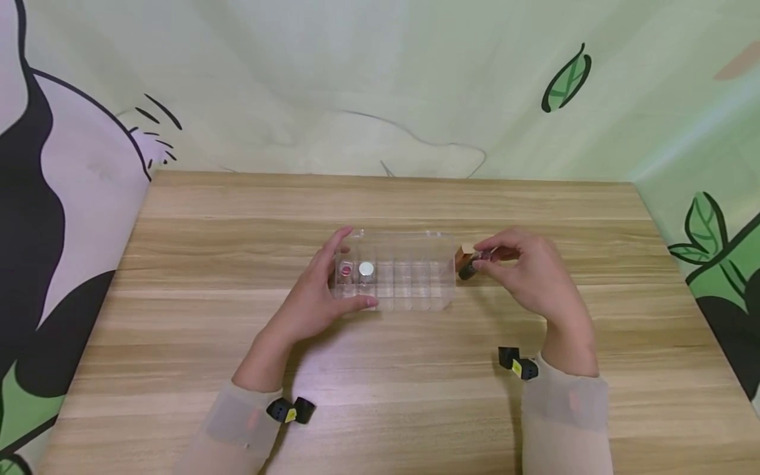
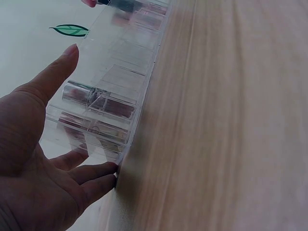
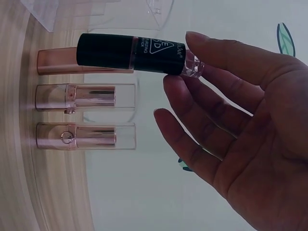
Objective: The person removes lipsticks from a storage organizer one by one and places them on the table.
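A clear plastic compartment organizer sits on the table, and my left hand grips its left end with thumb at the near side and fingers at the far side. Two lipsticks occupy its leftmost back slots: one with a red end, the other with a silver top. Just right of the organizer, my right hand pinches a black lipstick by its clear end. A copper-coloured lipstick stands behind it, partly covered. Two pink lipsticks with clear caps stand beside that one.
The wooden table meets a printed backdrop along its far edge. Small black cameras sit on both sleeves, one at the left wrist and one at the right wrist.
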The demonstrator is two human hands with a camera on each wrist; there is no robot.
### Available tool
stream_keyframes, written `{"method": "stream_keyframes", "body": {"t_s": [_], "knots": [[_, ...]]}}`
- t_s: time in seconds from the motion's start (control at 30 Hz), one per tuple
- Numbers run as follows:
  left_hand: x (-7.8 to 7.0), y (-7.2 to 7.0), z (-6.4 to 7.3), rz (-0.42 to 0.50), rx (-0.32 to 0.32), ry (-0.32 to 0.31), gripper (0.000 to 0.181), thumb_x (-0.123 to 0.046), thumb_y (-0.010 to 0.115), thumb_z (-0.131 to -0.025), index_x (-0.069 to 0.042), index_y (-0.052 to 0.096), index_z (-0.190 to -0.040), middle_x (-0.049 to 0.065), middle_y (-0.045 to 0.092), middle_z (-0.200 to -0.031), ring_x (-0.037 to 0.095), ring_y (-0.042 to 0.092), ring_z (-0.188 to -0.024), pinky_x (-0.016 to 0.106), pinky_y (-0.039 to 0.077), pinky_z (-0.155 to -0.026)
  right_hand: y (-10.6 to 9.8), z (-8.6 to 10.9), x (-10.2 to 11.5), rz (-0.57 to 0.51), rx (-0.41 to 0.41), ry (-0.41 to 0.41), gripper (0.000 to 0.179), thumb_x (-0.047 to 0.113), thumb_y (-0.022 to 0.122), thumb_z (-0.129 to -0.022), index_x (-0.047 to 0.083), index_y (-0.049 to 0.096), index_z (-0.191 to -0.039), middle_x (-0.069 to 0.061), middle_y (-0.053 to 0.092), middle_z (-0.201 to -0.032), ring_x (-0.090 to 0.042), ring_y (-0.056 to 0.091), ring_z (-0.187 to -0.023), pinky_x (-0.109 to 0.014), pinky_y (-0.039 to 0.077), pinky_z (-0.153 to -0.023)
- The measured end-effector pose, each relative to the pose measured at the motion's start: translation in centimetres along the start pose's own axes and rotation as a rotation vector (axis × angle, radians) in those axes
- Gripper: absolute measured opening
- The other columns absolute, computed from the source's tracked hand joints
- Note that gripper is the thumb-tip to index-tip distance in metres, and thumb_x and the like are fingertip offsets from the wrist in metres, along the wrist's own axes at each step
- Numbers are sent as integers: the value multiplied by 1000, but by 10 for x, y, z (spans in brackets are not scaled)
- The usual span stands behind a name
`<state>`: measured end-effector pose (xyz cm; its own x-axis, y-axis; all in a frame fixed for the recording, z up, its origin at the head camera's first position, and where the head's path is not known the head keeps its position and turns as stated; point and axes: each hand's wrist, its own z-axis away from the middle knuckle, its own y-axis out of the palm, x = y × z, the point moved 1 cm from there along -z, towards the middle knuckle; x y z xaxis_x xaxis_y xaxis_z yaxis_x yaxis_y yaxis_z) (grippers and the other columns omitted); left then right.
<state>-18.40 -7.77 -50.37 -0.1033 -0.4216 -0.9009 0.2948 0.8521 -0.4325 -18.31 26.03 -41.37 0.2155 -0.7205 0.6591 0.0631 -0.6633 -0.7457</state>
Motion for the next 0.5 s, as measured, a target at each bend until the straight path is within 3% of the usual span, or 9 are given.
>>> {"method": "stream_keyframes", "body": {"t_s": [0.13,0.5], "knots": [[-1,0,0,4,0,1,120,-38,99,-77,-57,19,-164,10,46,-156,39,46,-148,62,35,-122,1,0,-1,-2,27,26,19,4,83,-93,3,81,-112,-11,75,-108,-30,72,-99,-53,58,-89],[0,0,0,13,-1,-1,120,-37,99,-77,-57,19,-164,10,45,-157,39,45,-149,60,34,-124,4,-2,-5,9,73,60,19,5,82,-93,4,81,-113,-11,75,-110,-30,72,-100,-46,57,-87]]}}
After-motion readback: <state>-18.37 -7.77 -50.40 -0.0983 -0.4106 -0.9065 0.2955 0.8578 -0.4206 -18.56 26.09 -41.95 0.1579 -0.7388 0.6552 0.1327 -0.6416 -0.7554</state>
